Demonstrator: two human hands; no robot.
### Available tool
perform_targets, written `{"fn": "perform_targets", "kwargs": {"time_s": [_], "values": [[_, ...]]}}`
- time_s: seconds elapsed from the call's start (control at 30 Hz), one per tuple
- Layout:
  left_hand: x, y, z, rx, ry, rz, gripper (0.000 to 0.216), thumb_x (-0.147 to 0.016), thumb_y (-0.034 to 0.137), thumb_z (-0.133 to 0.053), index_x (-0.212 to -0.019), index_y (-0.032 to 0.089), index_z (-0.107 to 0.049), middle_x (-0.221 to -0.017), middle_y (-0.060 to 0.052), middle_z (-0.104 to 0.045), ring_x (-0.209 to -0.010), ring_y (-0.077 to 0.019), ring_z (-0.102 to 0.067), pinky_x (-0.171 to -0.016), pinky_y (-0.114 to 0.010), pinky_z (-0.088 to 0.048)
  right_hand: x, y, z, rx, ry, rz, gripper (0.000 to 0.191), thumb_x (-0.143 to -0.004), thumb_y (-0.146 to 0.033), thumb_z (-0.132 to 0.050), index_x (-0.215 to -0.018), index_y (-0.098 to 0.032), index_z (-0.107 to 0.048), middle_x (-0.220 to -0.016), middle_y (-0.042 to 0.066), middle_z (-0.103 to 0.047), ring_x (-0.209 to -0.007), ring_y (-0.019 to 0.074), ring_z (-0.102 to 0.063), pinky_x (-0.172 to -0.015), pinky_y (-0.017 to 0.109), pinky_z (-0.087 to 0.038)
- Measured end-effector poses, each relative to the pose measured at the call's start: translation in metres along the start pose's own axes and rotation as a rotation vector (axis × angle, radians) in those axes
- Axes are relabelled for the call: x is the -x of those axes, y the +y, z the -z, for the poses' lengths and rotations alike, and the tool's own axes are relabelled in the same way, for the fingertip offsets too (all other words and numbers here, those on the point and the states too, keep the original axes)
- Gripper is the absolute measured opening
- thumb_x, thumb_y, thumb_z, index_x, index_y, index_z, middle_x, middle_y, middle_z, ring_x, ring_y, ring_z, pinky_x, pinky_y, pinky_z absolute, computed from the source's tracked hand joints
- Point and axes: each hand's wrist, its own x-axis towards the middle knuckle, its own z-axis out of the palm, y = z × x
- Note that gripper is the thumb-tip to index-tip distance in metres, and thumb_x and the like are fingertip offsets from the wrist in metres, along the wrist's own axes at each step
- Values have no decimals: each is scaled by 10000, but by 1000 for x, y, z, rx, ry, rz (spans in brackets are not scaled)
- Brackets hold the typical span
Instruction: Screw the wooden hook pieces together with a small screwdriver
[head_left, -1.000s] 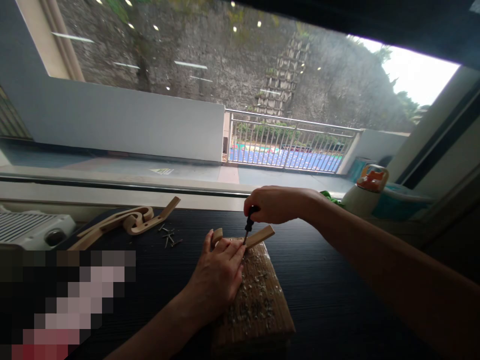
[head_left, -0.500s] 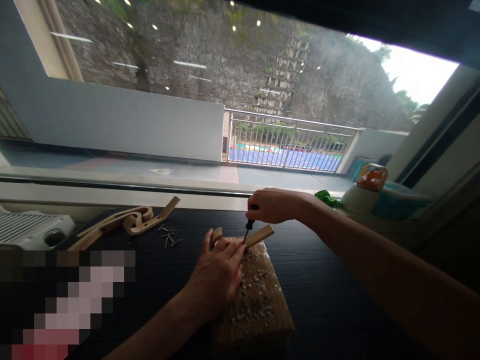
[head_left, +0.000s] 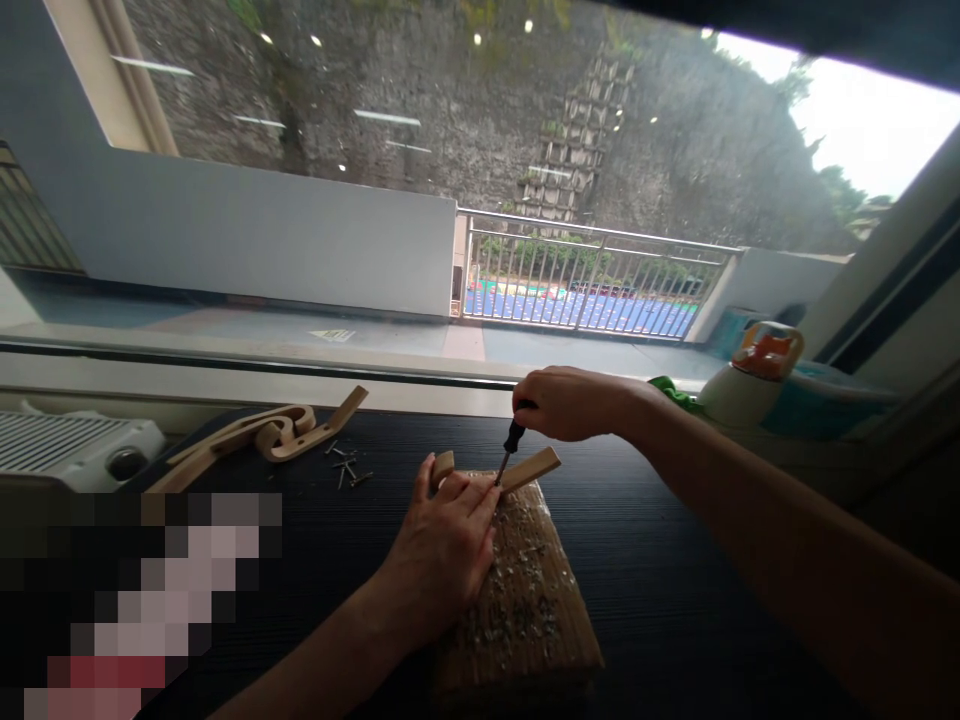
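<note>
My right hand (head_left: 562,403) is closed round the black handle of a screwdriver (head_left: 511,442), held at a tilt. Its tip meets a curved wooden piece (head_left: 536,468) right beside my left fingertips. My left hand (head_left: 450,535) presses that wooden piece down on a wooden block (head_left: 547,610), its fingers bent over the piece and hiding the middle of it. One curled end shows past my left index finger. Many small metal bits, screws or nails, are scattered over the block's top.
On the dark table (head_left: 660,570), a small pile of screws (head_left: 346,466) lies left of the block, near more curved wooden pieces (head_left: 281,430). A white slatted appliance (head_left: 82,445) stands at far left. A white-and-orange jug (head_left: 754,375) sits at right by the window.
The whole view has shifted slightly. The screwdriver leans a little more to the right in my right hand, its tip still at the wooden piece. My left hand keeps its hold.
</note>
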Motion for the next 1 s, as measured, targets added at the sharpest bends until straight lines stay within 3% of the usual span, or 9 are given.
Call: {"fn": "perform_targets", "kwargs": {"time_s": [0.23, 0.4, 0.57, 1.0], "values": [[-1, 1, 1, -5, -23, 16, 374, -863, 246, -394, -1224, 219, -484, -1254, -42, -545, -1150, -228, -443, -1068, -563, -108, 2, -1, -4, -3, 33, -54, 319, -784, -330, -434, -830, -132, -681, -764, 91, -651, -571, 128, -485, -493, 262, -301], [-1, 1, 0, 10, -28, 17, 376, -868, 254, -384, -1231, 216, -477, -1264, -41, -536, -1154, -224, -437, -1069, -560, -89, 7, 4, 3, -100, -8, 54, 312, -738, -283, -496, -1005, -217, -644, -812, 33, -654, -589, 111, -488, -520, 248, -319], [-1, 0, 1, -21, -6, 2, 378, -860, 242, -406, -1228, 209, -484, -1238, -48, -552, -1135, -225, -453, -1074, -544, -123, 5, 1, 3, -98, 20, 130, 274, -754, -219, -461, -940, -193, -662, -818, 37, -657, -610, 109, -486, -550, 248, -328], [0, 0, -1, -33, 19, -7, 380, -857, 238, -408, -1228, 221, -484, -1234, -49, -553, -1121, -225, -459, -1074, -550, -123, 2, -3, -6, 7, 60, -8, 338, -805, -352, -416, -864, -149, -681, -781, 88, -655, -616, 139, -505, -527, 268, -315]]}}
